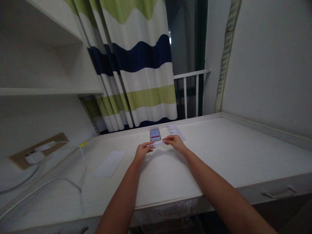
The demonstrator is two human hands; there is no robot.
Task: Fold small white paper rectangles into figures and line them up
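My left hand (143, 152) and my right hand (174, 143) hover low over the white desk (226, 156), pinching opposite ends of a narrow white paper strip (156, 143) between their fingertips. Just beyond the strip, a smartphone (155, 134) lies with its lit screen showing a red bar. Several small folded white paper pieces (175, 131) lie in a loose row to the right of the phone, close to my right hand. A blank white sheet (109, 163) lies flat to the left of my left hand.
A wall socket panel (37, 151) with white plugs sits at the left, and white cables (44, 185) run across the desk's left side. A white shelf (44, 91) overhangs the left. A striped curtain (143, 65) and white railing (191, 87) stand behind the desk's far edge.
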